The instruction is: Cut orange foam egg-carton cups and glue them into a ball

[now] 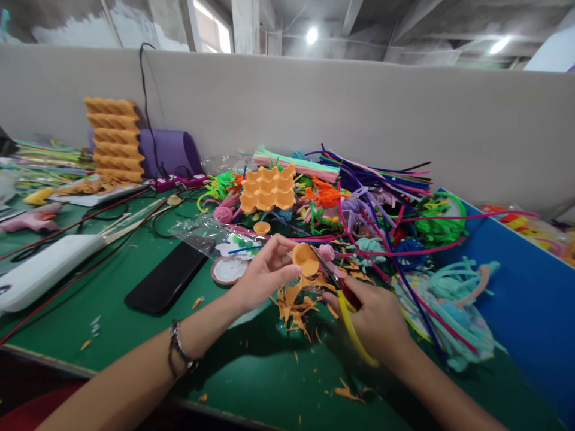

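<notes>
My left hand (269, 269) pinches a small orange egg-carton cup (306, 260) in front of me, above the green table. Scissors (348, 317) with yellow handles are in my right hand (377, 320), their blades at the cup's right edge. Below the cup lies a pile of orange carton scraps (294, 308). Farther back, a larger piece of orange egg carton (268, 188) rests on heaped pipe cleaners, and a separate cut cup (262, 228) sits just in front of it.
A black phone-like slab (171, 275) and a white power-bank-like device (51, 269) lie left, near a pink glue gun (31, 218). An orange egg tray (114, 140) leans at the back. A blue divider (516, 299) bounds the right side, beside pipe-cleaner bundles (377, 170).
</notes>
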Tool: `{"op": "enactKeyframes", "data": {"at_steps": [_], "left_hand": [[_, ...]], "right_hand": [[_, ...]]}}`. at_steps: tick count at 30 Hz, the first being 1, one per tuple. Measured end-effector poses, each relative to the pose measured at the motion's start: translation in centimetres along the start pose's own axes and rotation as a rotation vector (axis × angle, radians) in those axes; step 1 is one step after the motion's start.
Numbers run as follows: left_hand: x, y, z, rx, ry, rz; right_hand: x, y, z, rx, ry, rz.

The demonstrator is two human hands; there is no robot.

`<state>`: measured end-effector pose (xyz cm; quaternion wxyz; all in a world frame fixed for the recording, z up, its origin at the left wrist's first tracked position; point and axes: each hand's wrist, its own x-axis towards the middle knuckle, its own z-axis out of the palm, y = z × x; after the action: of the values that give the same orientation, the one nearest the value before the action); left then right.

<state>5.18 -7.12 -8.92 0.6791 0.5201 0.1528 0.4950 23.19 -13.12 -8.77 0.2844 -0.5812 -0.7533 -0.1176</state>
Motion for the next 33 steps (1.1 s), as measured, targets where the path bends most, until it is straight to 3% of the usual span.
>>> {"op": "enactKeyframes", "data": {"at_steps": [7, 16, 24, 33], "left_hand": [[0.09, 0.05, -0.13, -0.147, 0.024, -0.107], [-0.15, -0.31, 0.19, -0.087, -0.042, -0.112], [-0.07, -0.47, 0.00, -0.220, -0.083, -0.146], [0.22, -0.22, -0.28, -0.249, -0.023, -0.169]], "right_hand": [[0.14, -0.11, -0.24, 0.103, -0.027, 0.012], [-0.06, -0.41, -0.05, -0.019, -0.100, 0.029], [-0.38, 0.00, 0.29, 0.010, -0.036, -0.002], [0.06, 0.04, -0.10, 0.142, -0.057, 0.035]]}}
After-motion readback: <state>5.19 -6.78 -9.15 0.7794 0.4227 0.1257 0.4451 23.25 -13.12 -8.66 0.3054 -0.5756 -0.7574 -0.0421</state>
